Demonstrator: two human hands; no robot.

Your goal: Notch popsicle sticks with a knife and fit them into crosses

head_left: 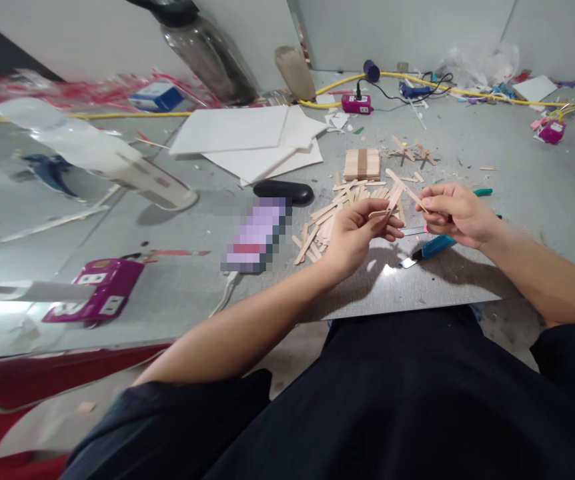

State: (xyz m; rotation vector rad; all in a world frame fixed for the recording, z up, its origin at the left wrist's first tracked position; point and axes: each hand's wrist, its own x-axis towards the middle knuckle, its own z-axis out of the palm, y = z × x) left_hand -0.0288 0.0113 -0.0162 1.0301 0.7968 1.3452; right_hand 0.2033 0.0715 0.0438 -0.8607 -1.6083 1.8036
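My left hand (357, 233) is closed on wooden craft sticks (394, 198), pinched between thumb and fingers above the table. A single craft stick (410, 193) slants up and leftward from the fingertips of my right hand (455, 212). Its upper end meets or overlaps the sticks on the left; whether they are joined I cannot tell. Loose craft sticks (320, 228) lie heaped beneath and beside my left hand. Behind them sits a banded bundle of sticks (355, 165). Below my right hand rests a blue utility knife (435, 247), its blade pointing left. Another blade (414, 231) shows between the hands.
A phone (255, 237) with a cable and a black case (287, 192) lie left of the heap. White boards (237, 130) are farther back. Purple power sockets (100, 287), a clear bottle (102, 153) and a dark bottle (207, 53) stand around. Stick assemblies (404, 152) lie behind the hands.
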